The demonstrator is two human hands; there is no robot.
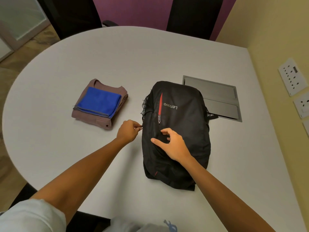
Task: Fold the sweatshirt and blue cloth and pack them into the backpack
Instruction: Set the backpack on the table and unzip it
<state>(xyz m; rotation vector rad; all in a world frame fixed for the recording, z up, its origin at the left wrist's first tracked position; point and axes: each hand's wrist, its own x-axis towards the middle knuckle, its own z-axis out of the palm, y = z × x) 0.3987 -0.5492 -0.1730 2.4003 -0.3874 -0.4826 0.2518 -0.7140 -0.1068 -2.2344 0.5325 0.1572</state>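
Note:
A black backpack [180, 118] with a red zip stripe lies flat on the white table [133, 61], its top toward me. To its left sits the folded mauve sweatshirt [83, 114], and the folded blue cloth [100, 101] lies on top of it. My left hand [127, 131] pinches a small black zipper pull at the backpack's left edge. My right hand [172, 144] rests on the backpack's front, fingers spread and pressing the fabric.
A grey cable hatch [215, 96] is set into the table behind the backpack. Two dark chairs [194, 15] stand at the far edge. Wall sockets [292, 76] are on the yellow wall at the right.

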